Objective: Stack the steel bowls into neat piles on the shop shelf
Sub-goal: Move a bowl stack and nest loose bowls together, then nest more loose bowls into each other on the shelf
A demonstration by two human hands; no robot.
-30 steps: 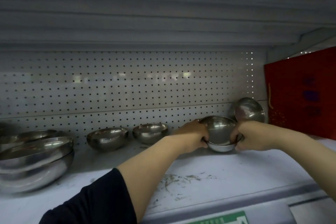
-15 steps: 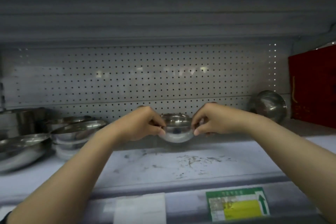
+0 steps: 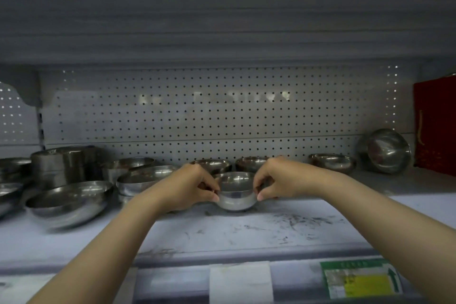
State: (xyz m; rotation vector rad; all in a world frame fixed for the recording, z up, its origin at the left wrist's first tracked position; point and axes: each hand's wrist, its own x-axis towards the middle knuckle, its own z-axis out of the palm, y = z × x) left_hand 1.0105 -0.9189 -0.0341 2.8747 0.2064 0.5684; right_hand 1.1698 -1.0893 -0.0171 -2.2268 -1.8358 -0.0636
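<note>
Bowl [image 3: 236,191]: carried leftward since the earlier frame, now low over the shelf [image 3: 246,234]. Left hand [image 3: 190,186], right hand [image 3: 276,177]: each grip pinches its rim. Risk: slick steel slipping, clattering down.

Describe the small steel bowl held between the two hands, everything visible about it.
The small steel bowl is shiny polished metal, round, with a wide brushed band below its rim and a rounded base. It sits upright, mouth up and empty, on or just above the scuffed white shelf, in front of two similar bowls. The left hand pinches its left rim and the right hand pinches its right rim. Whether it is one bowl or a nested pair cannot be told.
</note>
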